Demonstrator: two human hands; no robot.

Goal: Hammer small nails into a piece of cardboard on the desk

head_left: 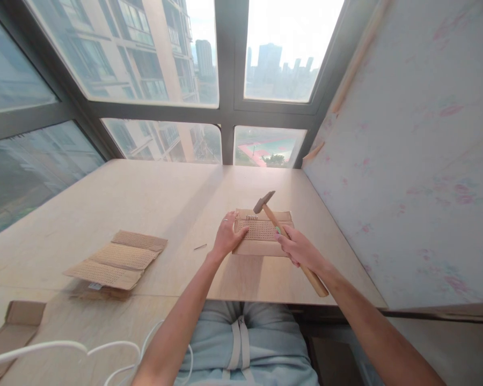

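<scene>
A hammer [272, 217] with a wooden handle and a dark metal head is gripped in my right hand [297, 245]. Its head hangs over the far edge of a small piece of brown cardboard [257, 247] with rows of punched holes. My left hand [227, 235] lies at the left edge of this cardboard, thumb on top and fingers around the side, holding it. Several small nails [251, 217] form a short row near the far edge of the cardboard. A single nail [200, 246] lies on the table left of my left hand.
Punched cardboard sheets [121, 257] are stacked at the left on the wooden table [165, 193]. A cardboard box piece [22, 321] and a white cable [64, 346] are at the lower left. Windows [161, 139] border the far side; a papered wall [418, 177] rises on the right.
</scene>
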